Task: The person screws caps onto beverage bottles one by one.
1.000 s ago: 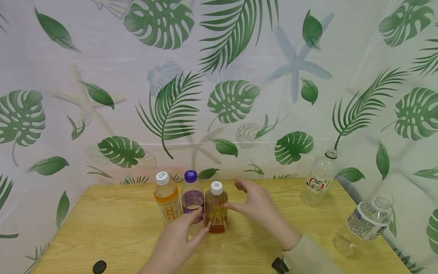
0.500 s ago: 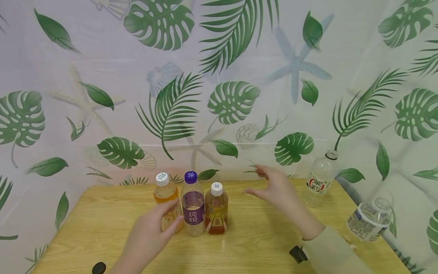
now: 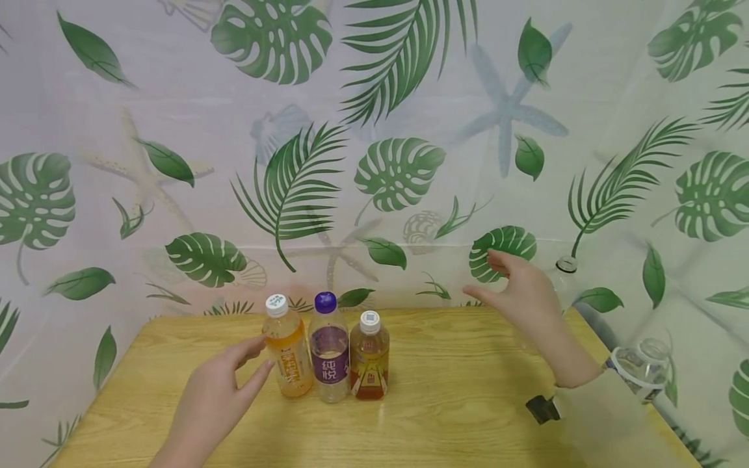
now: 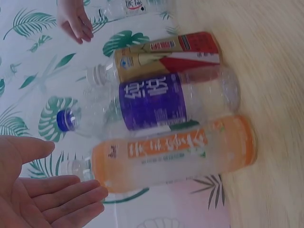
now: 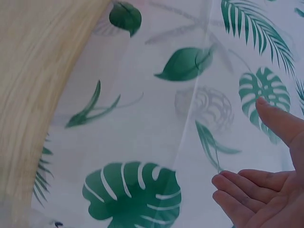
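Head view: left hand and right hand both have a loose, empty grip; three bottles lined up, probably for easy reach.

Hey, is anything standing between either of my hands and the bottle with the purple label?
Yes, on both sides. The orange bottle stands between your left hand and the purple-labelled bottle, and the brown bottle stands between your right hand and it.

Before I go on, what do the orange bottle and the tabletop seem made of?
Orange bottle: probably shiny plastic, since it looks see-through near the top, though glass isn't ruled out. Tabletop: wood or wood-look laminate, slightly glossy, by its grain and soft sheen.
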`<state>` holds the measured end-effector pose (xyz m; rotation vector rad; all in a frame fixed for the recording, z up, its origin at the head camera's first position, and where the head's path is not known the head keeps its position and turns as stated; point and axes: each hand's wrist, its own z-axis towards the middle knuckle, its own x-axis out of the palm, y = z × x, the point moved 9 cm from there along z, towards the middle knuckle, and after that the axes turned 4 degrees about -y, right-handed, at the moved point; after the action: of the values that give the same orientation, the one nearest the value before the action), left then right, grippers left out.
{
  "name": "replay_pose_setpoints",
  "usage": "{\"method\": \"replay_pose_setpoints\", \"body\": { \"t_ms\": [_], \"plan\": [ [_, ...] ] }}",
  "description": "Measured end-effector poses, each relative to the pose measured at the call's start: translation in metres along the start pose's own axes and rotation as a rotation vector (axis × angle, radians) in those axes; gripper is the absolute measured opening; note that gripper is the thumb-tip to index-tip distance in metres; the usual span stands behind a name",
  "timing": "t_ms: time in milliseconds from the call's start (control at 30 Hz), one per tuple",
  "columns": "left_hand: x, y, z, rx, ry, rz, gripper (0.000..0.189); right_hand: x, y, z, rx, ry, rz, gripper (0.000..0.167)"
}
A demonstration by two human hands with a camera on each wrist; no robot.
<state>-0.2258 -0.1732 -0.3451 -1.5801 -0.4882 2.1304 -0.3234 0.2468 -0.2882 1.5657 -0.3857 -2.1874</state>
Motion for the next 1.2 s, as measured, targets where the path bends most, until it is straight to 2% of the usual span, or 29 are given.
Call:
{"method": "replay_pose_setpoints", "body": {
  "t_ms": [233,367,500,767,1200],
  "plan": [
    [-0.014,0.021,0.0,-0.02,-0.025,0.029,0.045,-0.031,-0.022,0.005,0.03,-0.09,-0.041,0.091],
    [-0.017,0.034,0.0,-0.054,-0.011,0.052,0.047,-0.045,-0.037,0.005,0.058,-0.14,-0.026,0.091],
    [-0.018,0.047,0.0,-0.069,0.001,0.083,0.048,-0.054,-0.052,0.007,0.104,-0.154,-0.026,0.094],
    [-0.019,0.073,-0.002,-0.114,0.034,0.125,0.05,-0.062,-0.069,0.005,0.156,-0.194,-0.048,0.101],
    [-0.016,0.117,0.0,-0.189,0.134,0.175,0.054,-0.055,-0.103,-0.002,0.279,-0.173,-0.035,0.105]
  ]
}}
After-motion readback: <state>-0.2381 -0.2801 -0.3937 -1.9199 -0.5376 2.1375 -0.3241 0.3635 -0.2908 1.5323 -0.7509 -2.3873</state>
